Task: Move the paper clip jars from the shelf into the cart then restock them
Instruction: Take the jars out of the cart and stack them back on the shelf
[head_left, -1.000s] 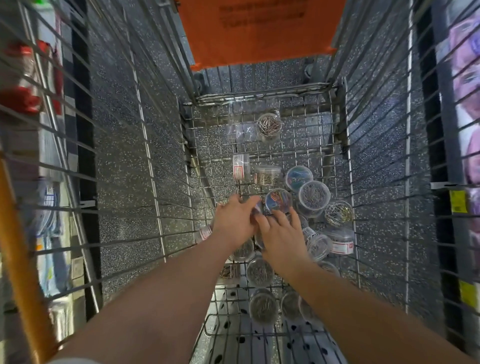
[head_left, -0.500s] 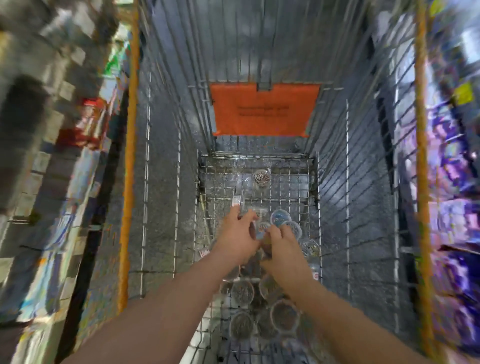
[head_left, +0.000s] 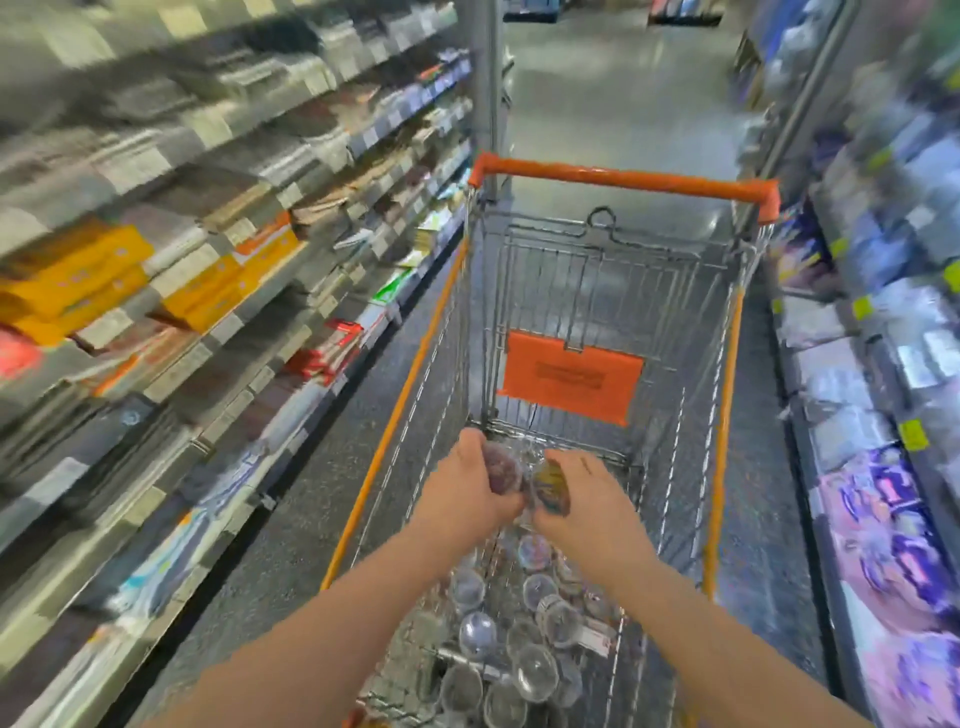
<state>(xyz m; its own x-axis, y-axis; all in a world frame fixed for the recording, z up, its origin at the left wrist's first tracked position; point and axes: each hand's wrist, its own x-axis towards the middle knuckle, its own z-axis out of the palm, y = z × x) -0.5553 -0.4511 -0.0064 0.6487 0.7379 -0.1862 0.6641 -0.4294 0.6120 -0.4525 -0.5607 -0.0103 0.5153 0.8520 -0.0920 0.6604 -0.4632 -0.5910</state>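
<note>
You're in a stationery aisle with a long shelf unit (head_left: 218, 244) running down your left side (all pretty smeared, so I can't read which bay the jars belong in). The cart (head_left: 623, 179) sits straight ahead of you, and the pile of paper clip jars (head_left: 519, 649) is heaped on its floor at the end nearest you, so the "into the cart" half looks done to me and you're on the restock part.

Your left hand (head_left: 462, 493) and right hand (head_left: 592, 504) are up above the pile, close together, almost knuckle to knuckle. Each has its fingers curled round one jar. The left holds a dark purplish jar (head_left: 503, 472) and the right a yellowish jar (head_left: 551, 488). Both are lifted clear of the heap.

Next move, I reckon: swing those two over to the shelf, find the slot, and set them down upright with the labels facing out. Keep a firm hold, since smooth little round tubs will probably slip or roll if you ease off early. Plenty more left in the cart after that.
</note>
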